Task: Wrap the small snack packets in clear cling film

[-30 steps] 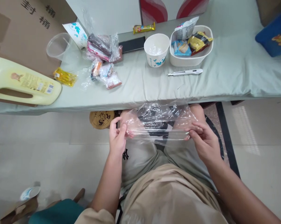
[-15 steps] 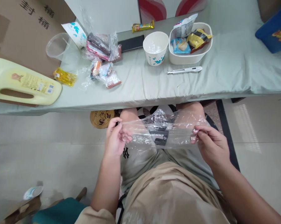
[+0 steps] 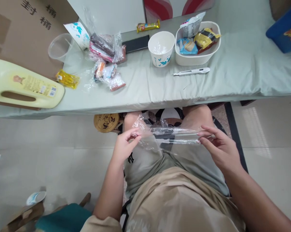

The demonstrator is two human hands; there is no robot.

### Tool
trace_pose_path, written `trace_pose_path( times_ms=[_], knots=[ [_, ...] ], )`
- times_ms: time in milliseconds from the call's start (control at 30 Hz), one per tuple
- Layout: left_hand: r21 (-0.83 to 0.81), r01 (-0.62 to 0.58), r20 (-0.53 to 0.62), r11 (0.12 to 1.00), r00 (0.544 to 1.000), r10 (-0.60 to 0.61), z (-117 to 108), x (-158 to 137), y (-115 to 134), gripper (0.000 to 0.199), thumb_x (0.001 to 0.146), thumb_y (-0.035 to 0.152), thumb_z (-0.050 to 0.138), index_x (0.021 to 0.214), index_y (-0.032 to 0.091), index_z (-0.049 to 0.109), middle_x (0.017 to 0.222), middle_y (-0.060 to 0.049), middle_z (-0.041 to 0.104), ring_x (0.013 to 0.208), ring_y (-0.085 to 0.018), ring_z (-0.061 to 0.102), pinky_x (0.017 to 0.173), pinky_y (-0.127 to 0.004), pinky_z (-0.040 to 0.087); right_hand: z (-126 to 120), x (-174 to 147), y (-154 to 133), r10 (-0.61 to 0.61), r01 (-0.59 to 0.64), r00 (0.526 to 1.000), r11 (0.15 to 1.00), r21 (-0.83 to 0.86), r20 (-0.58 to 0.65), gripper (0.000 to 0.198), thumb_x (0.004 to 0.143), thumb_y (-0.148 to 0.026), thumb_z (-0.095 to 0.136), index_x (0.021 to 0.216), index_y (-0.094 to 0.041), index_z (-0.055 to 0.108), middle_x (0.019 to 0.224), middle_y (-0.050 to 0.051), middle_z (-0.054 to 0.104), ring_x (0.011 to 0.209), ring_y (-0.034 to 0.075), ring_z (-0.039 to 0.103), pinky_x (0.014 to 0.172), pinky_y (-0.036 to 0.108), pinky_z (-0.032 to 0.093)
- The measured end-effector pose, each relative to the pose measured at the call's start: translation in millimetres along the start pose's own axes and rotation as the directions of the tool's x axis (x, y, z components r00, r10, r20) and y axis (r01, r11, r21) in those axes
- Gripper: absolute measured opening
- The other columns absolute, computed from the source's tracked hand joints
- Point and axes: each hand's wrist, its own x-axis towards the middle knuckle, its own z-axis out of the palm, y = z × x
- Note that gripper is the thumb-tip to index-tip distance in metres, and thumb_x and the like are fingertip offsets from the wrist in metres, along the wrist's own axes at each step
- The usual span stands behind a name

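Note:
A clear plastic bag [image 3: 169, 135] is stretched sideways between my two hands, above my lap and in front of the table edge. My left hand [image 3: 127, 143] pinches its left end between thumb and fingers. At the other end, my right hand [image 3: 219, 146] grips the bag with thumb and fingertips. The film is see-through, folded and creased, and my shorts show through it. On the table beyond are a white paper cup [image 3: 161, 50] with clear film inside, a white tub [image 3: 198, 58] of wrapped snacks, and a utility knife [image 3: 191, 72] lying in front of the tub.
Left on the table [image 3: 140, 95] are a yellow jug [image 3: 26, 87], a yellow packet [image 3: 67, 79], wrapped snacks [image 3: 109, 71] and a clear plastic cup [image 3: 60, 46]. A phone [image 3: 137, 44] and a snack bar [image 3: 148, 25] lie behind. A stool [image 3: 106, 122] stands below; a blue box [image 3: 284, 30] is far right.
My left hand has moved right, closer to my right hand. The bag has gone from spread wide to a narrower, folded strip. My right hand has barely moved.

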Motion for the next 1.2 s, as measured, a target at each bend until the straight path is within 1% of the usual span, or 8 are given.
trace_pose_path(
  times_ms=[233,367,500,600,700,900,1033,1200],
  knots=[
    [0.335,-0.260,-0.080,0.906,0.950,0.302,-5.6,2.8,-1.0,0.019,0.088,0.035,0.067,0.093,0.021,0.079,0.088,-0.004,0.068,0.077,-0.014,0.064,0.076,-0.028,0.055,-2.0,3.6,5.9,-0.348,0.301,0.937,0.800,-0.519,0.005,0.015,0.092,-0.030,0.063,0.097,-0.025,0.076,0.092,0.007,0.070,0.078,0.019,0.068,0.069,0.034,0.057],
    [0.306,-0.354,-0.143,0.884,0.901,0.411,-9.8,2.8,-0.8,0.022,0.087,0.039,0.068,0.078,0.021,0.076,0.108,-0.008,0.061,0.109,-0.021,0.063,0.096,-0.036,0.054,-6.1,6.2,1.4,-0.531,0.438,0.847,0.716,-0.543,-0.018,0.005,0.086,-0.025,0.068,0.084,-0.024,0.073,0.117,0.012,0.062,0.118,0.032,0.062,0.094,0.048,0.055],
    [-0.041,-0.429,-0.060,0.903,0.903,0.426,-12.5,3.4,-2.1,0.023,0.091,0.041,0.065,0.081,0.021,0.071,0.106,-0.009,0.070,0.115,-0.024,0.065,0.102,-0.043,0.053,-15.5,5.1,-9.1,-0.488,0.508,0.861,0.812,-0.289,0.140,0.009,0.088,-0.020,0.061,0.080,-0.024,0.061,0.094,0.006,0.071,0.129,0.032,0.059,0.113,0.057,0.041],
    [-0.229,-0.377,-0.074,0.897,0.926,0.370,-9.2,5.5,0.8,0.026,0.093,0.045,0.063,0.089,0.020,0.068,0.088,-0.007,0.072,0.092,-0.022,0.071,0.086,-0.038,0.058,-17.8,-0.6,-16.0,-0.398,0.412,0.907,0.906,-0.100,0.133,0.009,0.092,-0.020,0.060,0.084,-0.024,0.061,0.074,0.000,0.069,0.090,0.022,0.074,0.085,0.038,0.059],
    [-0.246,-0.282,-0.120,0.927,0.958,0.260,-3.1,10.6,10.0,0.030,0.093,0.050,0.061,0.090,0.020,0.065,0.089,-0.006,0.071,0.084,-0.018,0.069,0.078,-0.031,0.057,-16.0,-7.3,-21.6,-0.215,0.211,0.974,0.976,0.059,0.066,0.006,0.092,-0.024,0.065,0.090,-0.025,0.060,0.065,-0.004,0.065,0.053,0.013,0.064,0.051,0.023,0.053],
    [-0.186,-0.129,-0.103,0.974,0.989,0.111,12.5,38.0,19.5,0.036,0.095,0.058,0.053,0.088,0.022,0.054,0.064,0.003,0.059,0.049,-0.011,0.052,0.047,-0.022,0.042,-13.0,-7.3,-9.5,0.092,-0.172,0.969,0.918,0.358,0.229,0.039,0.085,-0.053,0.074,0.109,-0.028,0.056,0.065,-0.005,0.065,0.043,0.014,0.059,0.040,0.025,0.049],
    [-0.130,-0.030,-0.027,0.991,0.999,0.027,23.9,60.5,10.4,0.033,0.096,0.054,0.052,0.086,0.023,0.052,0.053,0.006,0.054,0.039,-0.009,0.044,0.039,-0.021,0.033,-15.7,3.4,19.1,0.095,-0.099,0.981,0.995,0.015,0.170,0.040,0.089,-0.053,0.065,0.115,-0.024,0.062,0.095,0.007,0.075,0.082,0.023,0.073,0.071,0.037,0.060],
    [-0.092,0.137,0.277,0.986,0.955,-0.106,46.4,68.1,23.0,0.031,0.096,0.053,0.052,0.087,0.023,0.052,0.048,0.008,0.053,0.035,-0.008,0.042,0.037,-0.020,0.028,-3.8,27.4,20.7,-0.130,0.153,0.987,0.946,-0.286,0.100,0.043,0.089,-0.046,0.064,0.125,-0.022,0.062,0.135,0.015,0.064,0.130,0.032,0.059,0.112,0.055,0.044]
  ],
)
